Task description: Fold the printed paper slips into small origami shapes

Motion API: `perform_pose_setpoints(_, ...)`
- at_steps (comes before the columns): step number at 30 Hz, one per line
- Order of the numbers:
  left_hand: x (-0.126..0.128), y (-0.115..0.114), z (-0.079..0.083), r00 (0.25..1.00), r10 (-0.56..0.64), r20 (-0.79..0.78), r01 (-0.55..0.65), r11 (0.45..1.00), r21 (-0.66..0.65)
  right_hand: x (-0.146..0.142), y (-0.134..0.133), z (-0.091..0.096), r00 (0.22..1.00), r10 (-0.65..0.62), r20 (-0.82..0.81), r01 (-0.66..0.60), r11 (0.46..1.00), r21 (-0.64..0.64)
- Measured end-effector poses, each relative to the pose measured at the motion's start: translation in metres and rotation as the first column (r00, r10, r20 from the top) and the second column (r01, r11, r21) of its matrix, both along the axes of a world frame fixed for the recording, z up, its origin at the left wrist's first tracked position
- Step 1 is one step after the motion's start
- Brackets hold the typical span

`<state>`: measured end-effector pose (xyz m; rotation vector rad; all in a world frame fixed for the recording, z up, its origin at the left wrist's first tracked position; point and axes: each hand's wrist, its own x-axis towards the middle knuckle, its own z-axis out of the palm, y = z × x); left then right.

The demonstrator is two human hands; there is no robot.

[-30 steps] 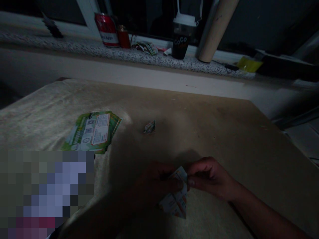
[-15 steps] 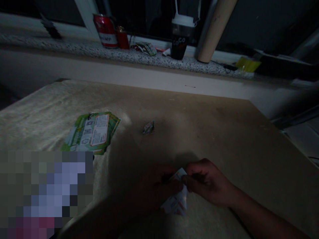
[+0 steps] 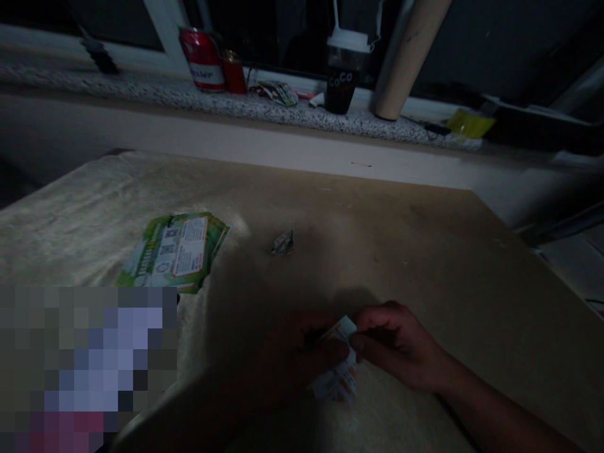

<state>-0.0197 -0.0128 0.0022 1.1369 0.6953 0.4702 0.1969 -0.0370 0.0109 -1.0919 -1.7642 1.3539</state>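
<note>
Low in the middle of the head view, a folded printed paper (image 3: pixel 337 380) is held above the table between both hands. My left hand (image 3: pixel 302 355), deep in shadow, is closed on it, the thumb lying across its face. The thumb and forefinger of my right hand (image 3: pixel 396 346) pinch its right edge near the top corner. Ahead of the hands lies a small folded paper piece (image 3: pixel 282 243). To the left is a stack of green printed leaflets (image 3: pixel 174 251), lit by a patch of light.
The table (image 3: pixel 425 239) meets a wall below a speckled stone sill (image 3: pixel 283 113). A red can (image 3: pixel 202 63), a red lighter-like object (image 3: pixel 233 74), a lidded drink cup (image 3: pixel 343 75) and a cardboard tube (image 3: pixel 408 63) stand on the sill. The lower left corner is pixelated.
The folded paper has tilted slightly and its lower part has shifted a little right. Both hands keep their grip on it. The other things stay in place.
</note>
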Motion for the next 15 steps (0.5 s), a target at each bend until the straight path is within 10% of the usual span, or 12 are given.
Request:
perform_pose_setpoints(7, 0.0022, -0.0017, -0.0004, 0.988, 0.109, -0.112, -0.079, 0.966, 0.244, -0.0049, 0.0007, -0.0007, 0.995, -0.103, 0.011, 0.101, 0.987, 0.126)
perform_pose_setpoints(15, 0.0019, -0.0074, 0.0020, 0.932, 0.255, -0.259, -0.032, 0.768, 0.639, -0.0082, -0.0023, 0.0017, 0.993, -0.092, 0.079, 0.075, 0.977, 0.198)
